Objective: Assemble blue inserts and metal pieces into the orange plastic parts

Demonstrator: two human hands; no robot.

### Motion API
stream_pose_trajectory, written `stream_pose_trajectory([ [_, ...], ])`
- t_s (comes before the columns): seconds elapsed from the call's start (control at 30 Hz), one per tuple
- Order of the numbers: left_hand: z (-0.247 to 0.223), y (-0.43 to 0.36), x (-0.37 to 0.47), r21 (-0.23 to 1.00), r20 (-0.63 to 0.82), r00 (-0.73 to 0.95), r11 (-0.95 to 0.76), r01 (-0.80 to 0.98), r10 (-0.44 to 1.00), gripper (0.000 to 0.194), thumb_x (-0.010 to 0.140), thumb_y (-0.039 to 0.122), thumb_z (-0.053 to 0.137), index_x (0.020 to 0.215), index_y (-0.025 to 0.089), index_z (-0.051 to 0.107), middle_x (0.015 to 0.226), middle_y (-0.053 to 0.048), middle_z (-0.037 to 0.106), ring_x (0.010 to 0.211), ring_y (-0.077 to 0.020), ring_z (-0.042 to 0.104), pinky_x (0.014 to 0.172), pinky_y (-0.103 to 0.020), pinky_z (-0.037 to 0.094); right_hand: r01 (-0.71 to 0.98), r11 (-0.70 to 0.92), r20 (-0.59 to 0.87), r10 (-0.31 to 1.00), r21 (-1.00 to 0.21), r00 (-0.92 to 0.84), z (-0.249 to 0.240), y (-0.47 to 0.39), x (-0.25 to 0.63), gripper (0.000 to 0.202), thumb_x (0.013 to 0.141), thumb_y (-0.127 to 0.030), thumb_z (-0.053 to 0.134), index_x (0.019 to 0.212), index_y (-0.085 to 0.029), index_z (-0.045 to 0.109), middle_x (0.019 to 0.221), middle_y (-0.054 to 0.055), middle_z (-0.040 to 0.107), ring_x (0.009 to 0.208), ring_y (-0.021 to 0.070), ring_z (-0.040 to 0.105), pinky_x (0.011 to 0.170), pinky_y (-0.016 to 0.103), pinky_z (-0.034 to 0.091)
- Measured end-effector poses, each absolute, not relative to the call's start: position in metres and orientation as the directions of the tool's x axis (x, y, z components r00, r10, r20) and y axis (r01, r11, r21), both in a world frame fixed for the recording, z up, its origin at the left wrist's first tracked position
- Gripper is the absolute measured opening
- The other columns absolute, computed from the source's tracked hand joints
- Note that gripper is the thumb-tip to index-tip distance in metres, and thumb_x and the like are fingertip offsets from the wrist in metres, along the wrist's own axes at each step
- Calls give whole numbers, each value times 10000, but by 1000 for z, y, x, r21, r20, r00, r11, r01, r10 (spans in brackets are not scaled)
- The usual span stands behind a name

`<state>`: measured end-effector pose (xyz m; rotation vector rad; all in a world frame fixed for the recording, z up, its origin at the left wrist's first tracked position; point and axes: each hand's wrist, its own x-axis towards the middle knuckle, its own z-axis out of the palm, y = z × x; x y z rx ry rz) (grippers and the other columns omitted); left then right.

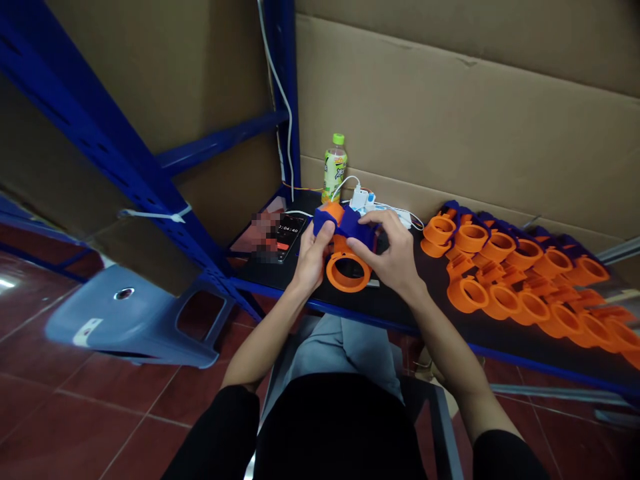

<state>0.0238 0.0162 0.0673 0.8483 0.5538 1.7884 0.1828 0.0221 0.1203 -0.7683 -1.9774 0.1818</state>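
Observation:
I hold an orange-and-blue plastic ring part [349, 289] in front of me, just above the black shelf top. The orange ring hangs toward my body, and the blue piece [364, 233] sits above it, away from me. My left hand [311, 257] grips the left side, with its thumb on the blue and orange body. On the right side, my right hand [394, 250] has its thumb and fingertips curled against the blue piece. The fingers underneath are hidden.
Rows of similar orange ring parts [467, 295], several with blue pieces, stand on the shelf [425, 300] to the right. A drink bottle [335, 170], white chargers [361, 199] and a phone [285, 237] lie beyond my hands. A blue post [125, 147] and stool [135, 307] are left.

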Motion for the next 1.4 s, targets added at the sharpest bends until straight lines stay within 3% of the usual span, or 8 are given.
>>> stream_pose_trajectory([
  [0.17, 61, 19, 22, 769, 308, -230, -384, -511, 923, 574, 754, 650, 854, 1117, 226, 721, 1031, -64, 777, 1023, -254, 759, 890, -351, 606, 433, 735, 671, 667, -522, -323, 121, 17, 185, 261, 915, -427, 750, 1030, -221, 640, 1016, 40, 683, 922, 194, 614, 863, 349, 511],
  [0.4, 60, 13, 13, 846, 331, -161, -368, -386, 930, 593, 665, 554, 944, 1112, 226, 732, 1007, -54, 745, 986, -258, 739, 859, -343, 601, 360, 668, 567, 744, -651, -354, 120, 11, 198, 356, 878, -494, 787, 1051, -228, 626, 1017, 31, 645, 874, 170, 579, 785, 314, 504],
  [0.53, 64, 5, 8, 843, 409, -94, -416, -342, 907, 584, 601, 505, 983, 1044, 214, 740, 1055, -59, 727, 1052, -284, 713, 956, -379, 580, 149, 554, 469, 796, -819, -383, 120, 13, 204, 510, 784, -560, 858, 1104, -228, 641, 1045, 34, 650, 893, 166, 613, 812, 311, 547],
  [0.67, 67, 1, 9, 845, 456, -20, -441, -302, 890, 671, 567, 478, 1003, 1129, 220, 743, 1075, -62, 711, 1042, -276, 693, 965, -386, 573, -24, 381, 363, 856, -924, -368, 114, 25, 206, 458, 762, -568, 870, 1005, -221, 697, 955, 19, 674, 891, 161, 644, 848, 309, 566],
  [0.9, 64, 3, 8, 830, 509, 46, -476, -290, 859, 829, 439, 530, 1034, 1156, 234, 741, 1046, -55, 703, 987, -269, 673, 945, -389, 565, -38, 192, 190, 890, -981, -414, 122, 19, 208, 497, 661, -548, 943, 894, -202, 672, 860, -1, 626, 781, 125, 580, 732, 253, 520],
  [1.13, 73, 3, 11, 857, 476, 85, -440, -270, 875, 751, 478, 415, 1041, 1140, 213, 749, 1001, -48, 704, 924, -251, 674, 898, -377, 562, -85, 148, 170, 897, -985, -407, 119, 18, 211, 480, 685, -504, 925, 912, -213, 617, 813, -34, 576, 721, 97, 525, 678, 215, 466],
  [1.3, 84, 2, 15, 904, 400, 86, -377, -202, 912, 734, 531, 333, 1023, 1197, 201, 743, 1146, -82, 750, 1139, -337, 692, 1016, -434, 552, -93, 9, 48, 904, -996, -426, 106, 27, 213, 484, 688, -522, 901, 904, -220, 590, 820, -27, 614, 687, 107, 548, 615, 218, 461],
  [1.4, 77, 4, 20, 892, 408, 82, -378, -249, 909, 744, 607, 371, 992, 1282, 219, 716, 1317, -104, 726, 1297, -353, 646, 1119, -443, 508, -102, 61, 96, 917, -993, -388, 103, 29, 212, 459, 714, -522, 882, 886, -215, 588, 941, 2, 680, 779, 123, 606, 696, 236, 513],
])
